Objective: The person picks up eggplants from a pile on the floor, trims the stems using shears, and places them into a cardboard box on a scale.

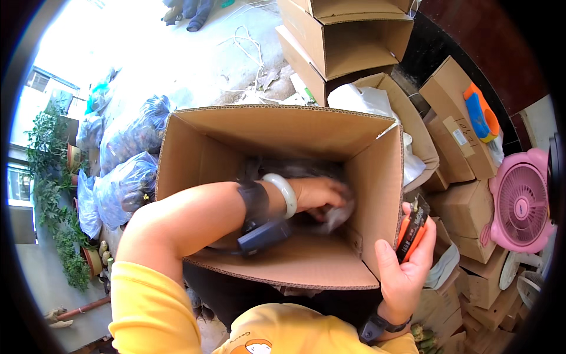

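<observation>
An open cardboard box (pixel 283 270) stands in front of me. My left hand (pixel 323 197), slightly blurred, reaches deep inside near the right wall. Its fingers are at a crumpled clear plastic wrapping (pixel 339 217); whether they grip it cannot be told. A pale bangle and a black strap with a dark device are on that wrist and forearm. Dark, plastic-wrapped items (pixel 300 168) lie at the bottom, partly hidden by my arm. Outside the right wall, my right hand (pixel 409 265) holds a small black and orange packet (pixel 412 234) bearing writing, with the thumb against the box edge.
Open cartons (pixel 367 48) are stacked beyond the box. At the right are more cartons, a carton with white bags (pixel 362 99), a pink fan (pixel 522 203) and a blue and orange object (pixel 482 113). Filled plastic bags (pixel 128 177) and potted plants (pixel 48 177) stand left.
</observation>
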A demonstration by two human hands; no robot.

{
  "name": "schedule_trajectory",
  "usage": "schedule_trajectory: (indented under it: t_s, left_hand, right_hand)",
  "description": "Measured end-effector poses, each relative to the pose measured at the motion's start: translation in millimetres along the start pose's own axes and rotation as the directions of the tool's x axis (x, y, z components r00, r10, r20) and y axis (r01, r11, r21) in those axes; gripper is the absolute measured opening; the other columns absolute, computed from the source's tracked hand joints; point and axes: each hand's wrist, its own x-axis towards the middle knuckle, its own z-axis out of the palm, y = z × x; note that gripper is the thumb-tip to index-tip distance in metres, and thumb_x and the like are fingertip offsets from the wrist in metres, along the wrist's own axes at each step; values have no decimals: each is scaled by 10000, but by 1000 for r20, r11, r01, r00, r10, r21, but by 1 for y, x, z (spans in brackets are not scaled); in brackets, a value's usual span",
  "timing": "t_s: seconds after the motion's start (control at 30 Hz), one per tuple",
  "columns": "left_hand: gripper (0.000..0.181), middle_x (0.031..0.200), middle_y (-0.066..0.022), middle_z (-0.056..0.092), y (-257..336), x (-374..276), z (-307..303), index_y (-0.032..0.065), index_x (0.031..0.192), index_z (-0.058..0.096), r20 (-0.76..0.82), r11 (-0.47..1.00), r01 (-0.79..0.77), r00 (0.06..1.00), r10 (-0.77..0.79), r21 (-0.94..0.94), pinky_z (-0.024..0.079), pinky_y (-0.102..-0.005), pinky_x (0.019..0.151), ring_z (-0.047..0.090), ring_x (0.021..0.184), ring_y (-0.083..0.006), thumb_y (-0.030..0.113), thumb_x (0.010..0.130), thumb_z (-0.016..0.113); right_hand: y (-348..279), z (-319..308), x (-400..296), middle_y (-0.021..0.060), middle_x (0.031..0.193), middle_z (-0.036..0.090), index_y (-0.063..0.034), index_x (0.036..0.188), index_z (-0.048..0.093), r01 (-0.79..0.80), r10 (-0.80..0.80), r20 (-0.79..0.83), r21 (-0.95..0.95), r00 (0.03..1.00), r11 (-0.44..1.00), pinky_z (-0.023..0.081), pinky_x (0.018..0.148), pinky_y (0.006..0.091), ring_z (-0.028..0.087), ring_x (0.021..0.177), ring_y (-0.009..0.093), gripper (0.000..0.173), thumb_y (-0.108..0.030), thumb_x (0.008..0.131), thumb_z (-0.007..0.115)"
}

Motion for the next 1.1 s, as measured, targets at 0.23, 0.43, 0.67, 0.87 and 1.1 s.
schedule_trajectory:
  t_s: [0.23, 0.43, 0.67, 0.87, 1.1]
  left_hand:
    - [371, 1086, -41, 641, 95, -104, -27, 67, 1280, 575, -163, 896, -386, 891, 424, 220, 464, -254, 909, 599, 1018, -144, 169, 925, 540]
    - [556, 1233, -176, 615, 47, -121, -55, 63, 1306, 555, 34, 404, -85, 991, 131, 911, 442, -354, 996, 584, 1138, -313, 258, 804, 692]
    - [546, 1349, -69, 564, 3, -104, -75, 214, 1312, 591, -361, -305, 246, 835, -415, 920, 324, -540, 1035, 413, 1337, -284, 256, 778, 698]
    - [481, 1276, -83, 612, -5, -106, -86, 126, 1229, 653, -342, -503, 156, 890, -301, 850, 349, -599, 982, 506, 1236, -308, 267, 773, 719]
    - [273, 1158, 17, 668, 2, -120, -76, 182, 1103, 719, -398, -633, 244, 911, -111, 734, 405, -379, 829, 558, 1116, -194, 272, 867, 616]
  right_hand:
    - [-10, -15, 5, 18, 955, 556, -26, 1236, 501, 90, -101, -27, -261, 995, 961, 453, 762, 230, 512, 816, 93, 535, -123, 795, 789]
    - [-86, -28, 39, 93, 779, 575, -24, 983, 587, 425, -312, 289, -629, 905, 651, 472, 652, 300, 557, 656, 234, 258, -51, 776, 740]
    - [-90, 68, 112, 128, 862, 679, -70, 917, 679, 922, 32, 938, -344, 344, 179, 527, 738, 410, 662, 855, 336, 174, -51, 762, 605]
    - [-41, 107, 132, 111, 881, 713, -96, 889, 727, 896, 701, 583, -400, 412, -194, 548, 761, 384, 688, 883, 301, 210, -78, 681, 709]
    - [-73, 100, 118, 97, 933, 732, -101, 946, 753, 847, 686, 526, -459, 502, -268, 563, 745, 356, 707, 898, 261, 249, -110, 697, 751]
